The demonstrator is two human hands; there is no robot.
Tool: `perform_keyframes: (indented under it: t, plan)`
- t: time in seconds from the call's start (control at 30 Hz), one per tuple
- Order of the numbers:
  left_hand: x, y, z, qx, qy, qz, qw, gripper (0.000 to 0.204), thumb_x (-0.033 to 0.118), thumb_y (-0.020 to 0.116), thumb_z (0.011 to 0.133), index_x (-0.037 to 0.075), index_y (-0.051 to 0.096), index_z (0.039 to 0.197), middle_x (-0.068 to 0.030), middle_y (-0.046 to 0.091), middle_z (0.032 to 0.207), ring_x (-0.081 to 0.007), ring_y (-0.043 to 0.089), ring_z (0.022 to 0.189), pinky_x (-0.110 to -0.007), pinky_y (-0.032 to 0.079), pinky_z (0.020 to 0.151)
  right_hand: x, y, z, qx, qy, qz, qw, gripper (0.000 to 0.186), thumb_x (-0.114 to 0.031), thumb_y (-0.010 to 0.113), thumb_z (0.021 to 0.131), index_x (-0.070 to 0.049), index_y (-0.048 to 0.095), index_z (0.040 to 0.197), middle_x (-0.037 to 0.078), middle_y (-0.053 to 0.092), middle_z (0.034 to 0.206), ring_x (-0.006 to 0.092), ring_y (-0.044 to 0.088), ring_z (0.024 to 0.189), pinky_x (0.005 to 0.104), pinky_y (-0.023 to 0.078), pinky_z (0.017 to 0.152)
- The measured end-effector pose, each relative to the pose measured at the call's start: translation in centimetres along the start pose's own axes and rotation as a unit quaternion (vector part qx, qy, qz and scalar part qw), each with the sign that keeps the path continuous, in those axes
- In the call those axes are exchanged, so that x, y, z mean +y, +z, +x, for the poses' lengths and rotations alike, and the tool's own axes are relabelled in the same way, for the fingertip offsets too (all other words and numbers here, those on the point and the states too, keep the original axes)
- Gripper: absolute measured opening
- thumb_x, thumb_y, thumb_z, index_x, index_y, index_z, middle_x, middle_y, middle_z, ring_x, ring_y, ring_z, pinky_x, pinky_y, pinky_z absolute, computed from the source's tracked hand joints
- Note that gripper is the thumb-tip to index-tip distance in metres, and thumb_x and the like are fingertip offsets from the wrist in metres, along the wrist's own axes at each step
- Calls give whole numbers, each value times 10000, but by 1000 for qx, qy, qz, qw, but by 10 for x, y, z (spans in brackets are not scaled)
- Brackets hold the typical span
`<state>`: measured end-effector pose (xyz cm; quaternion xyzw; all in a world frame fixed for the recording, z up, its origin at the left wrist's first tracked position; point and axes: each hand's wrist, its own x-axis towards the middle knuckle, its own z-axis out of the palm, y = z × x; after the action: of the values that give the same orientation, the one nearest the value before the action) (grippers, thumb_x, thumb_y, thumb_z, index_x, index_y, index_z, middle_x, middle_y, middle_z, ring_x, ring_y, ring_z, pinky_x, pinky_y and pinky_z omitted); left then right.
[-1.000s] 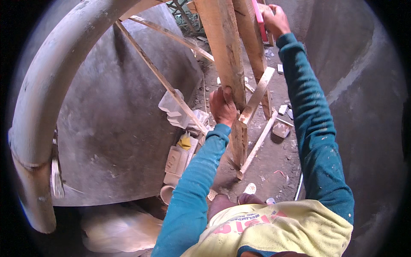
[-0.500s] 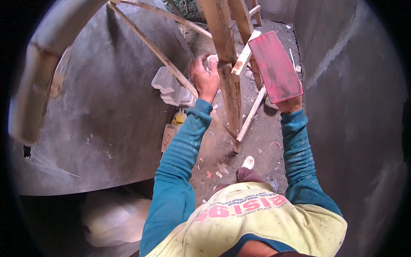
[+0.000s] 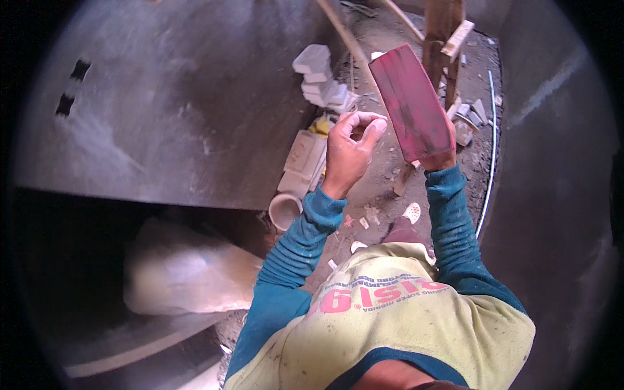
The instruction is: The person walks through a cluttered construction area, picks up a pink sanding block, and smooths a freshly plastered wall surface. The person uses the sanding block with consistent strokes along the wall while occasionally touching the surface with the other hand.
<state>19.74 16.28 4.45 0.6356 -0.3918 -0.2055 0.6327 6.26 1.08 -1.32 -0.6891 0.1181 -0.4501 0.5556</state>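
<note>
My right hand [image 3: 442, 158] is wrapped round the underside of a red plastering float [image 3: 415, 104], a flat rectangular board with dark grey smears. The board faces up and hides most of the fingers and any handle. Just left of the float, my left hand [image 3: 348, 153] is closed, thumb and forefinger curled together in a pinch. A whitish edge shows at those fingertips, too small to name. The two hands are apart, and the left one does not touch the board.
Wooden posts [image 3: 442, 32] with braces stand ahead. White foam boxes [image 3: 313, 62], pale blocks [image 3: 302, 162] and a round pale container [image 3: 285, 211] line the left. A thin white pipe [image 3: 489, 169] lies along the grey right wall [image 3: 552, 169]. Rubble is scattered on the floor.
The view has turned left, so posts and boxes sit further right. My left hand has drawn back from beside the wooden post to near the float. The right hand keeps holding the float.
</note>
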Motion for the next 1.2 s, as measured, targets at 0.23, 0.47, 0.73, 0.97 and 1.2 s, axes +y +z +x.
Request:
perform_keyframes:
  t: [0.23,0.47,0.73,0.97,1.2]
  plan:
    - [-6,-95,-82,103,-61,-6,993,186,176,775,987,10,777,1070,-48,701,1020,-108,678,837,-289,544,768,-46,126,-24,-122,72,337,931,558,-223,493,1133,-38,379,1646,140,542,1550,239,617,1349,379,531,1127]
    - [-22,-181,-159,286,-41,47,956,201,191,761,966,6,797,1037,-121,741,955,-204,721,828,-347,569,779,-19,231,-46,-237,32,168,956,545,-161,575,1069,-25,462,1584,168,567,1534,275,633,1325,392,519,1117]
    - [-59,-264,-253,435,-106,229,865,380,346,744,878,-31,716,915,-302,677,981,-452,678,929,-531,522,826,1,373,-87,-444,222,366,787,696,-391,647,1035,-44,438,1602,154,512,1582,313,562,1405,460,473,1169]
    - [-97,-332,-347,573,-155,174,786,392,336,734,888,-51,688,932,-270,649,984,-447,670,946,-517,523,829,11,523,-159,-596,308,428,605,609,-278,592,1044,-45,438,1586,141,518,1571,302,532,1447,469,439,1223]
    - [-126,-414,-461,711,-131,202,660,318,318,742,968,11,660,950,-115,621,951,-211,620,905,-395,533,815,-47,679,-270,-714,337,393,471,577,-216,556,1045,-12,453,1575,149,552,1553,275,576,1406,434,465,1202]
